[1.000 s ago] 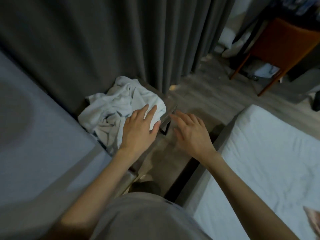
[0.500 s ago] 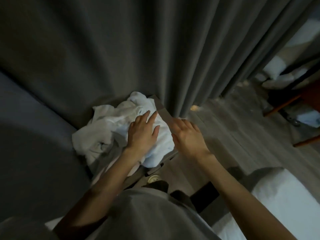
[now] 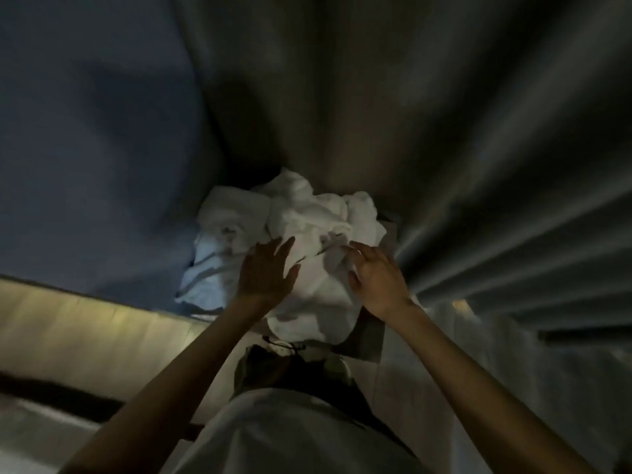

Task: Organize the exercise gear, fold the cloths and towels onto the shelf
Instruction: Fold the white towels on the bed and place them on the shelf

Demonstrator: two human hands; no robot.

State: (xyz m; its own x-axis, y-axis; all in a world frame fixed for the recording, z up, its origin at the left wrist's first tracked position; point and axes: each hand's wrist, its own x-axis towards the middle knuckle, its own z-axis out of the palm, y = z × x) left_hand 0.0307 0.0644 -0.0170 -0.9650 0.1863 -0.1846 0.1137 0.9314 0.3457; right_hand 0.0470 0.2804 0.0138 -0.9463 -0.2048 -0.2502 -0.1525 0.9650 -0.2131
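A crumpled heap of white cloths and towels (image 3: 301, 220) lies on a small side table (image 3: 371, 333) in the middle of the view, between a bed and a curtain. My left hand (image 3: 265, 273) rests flat on the heap's near left side, fingers spread. My right hand (image 3: 374, 275) touches the heap's right side with its fingers curled onto the fabric; whether it grips the cloth is unclear. The picture is dim and blurred.
A dark grey curtain (image 3: 444, 131) hangs right behind the table and to the right. A bed with a blue-grey cover (image 3: 85, 148) and a pale side (image 3: 85, 333) borders the left. Something dark with a cord (image 3: 284, 357) sits under the table.
The view has swung in over the heap, and the floor and the chair have left the frame. My right hand has moved from the table's edge onto the cloths. My left hand stays on them.
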